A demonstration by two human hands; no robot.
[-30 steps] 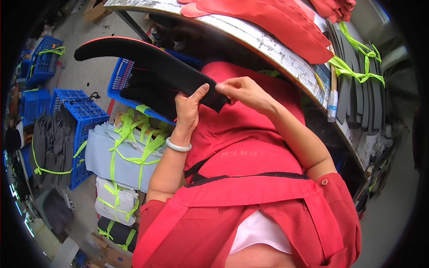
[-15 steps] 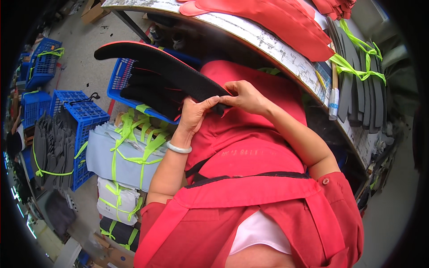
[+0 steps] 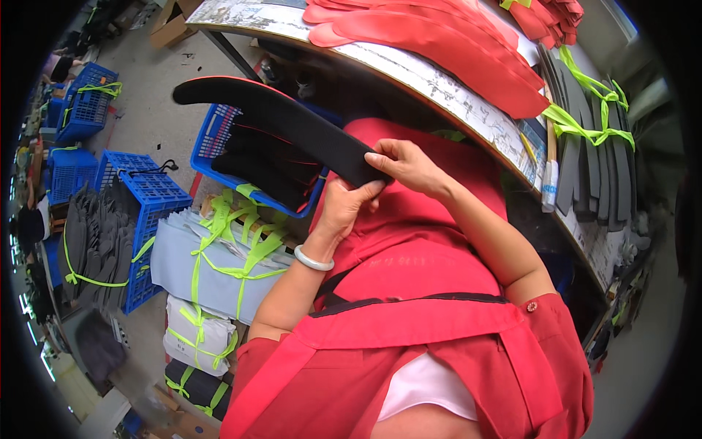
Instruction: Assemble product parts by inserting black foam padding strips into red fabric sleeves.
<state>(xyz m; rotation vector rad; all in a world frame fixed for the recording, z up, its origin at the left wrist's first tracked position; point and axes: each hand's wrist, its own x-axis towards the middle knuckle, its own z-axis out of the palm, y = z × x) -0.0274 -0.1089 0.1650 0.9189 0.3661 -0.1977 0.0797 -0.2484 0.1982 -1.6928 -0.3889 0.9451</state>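
A long curved black panel with a thin red edge stretches to the far left from my hands. My left hand grips its near end from below, thumb laid along the end. On the right corner of that end, my right hand pinches with thumb and fingers. Beneath the panel stands a blue plastic crate with more black pieces inside, partly covered by the held panel.
A worn white table carries a stack of red curved pieces and a bundle of grey strips tied with green bands. To the left are a tied light-blue bundle, another blue crate and dark grey pieces.
The panel's near end has swung slightly lower, and its surface now looks smooth rather than textured. Both hands have shifted their hold at that end. The whole view has moved a little.
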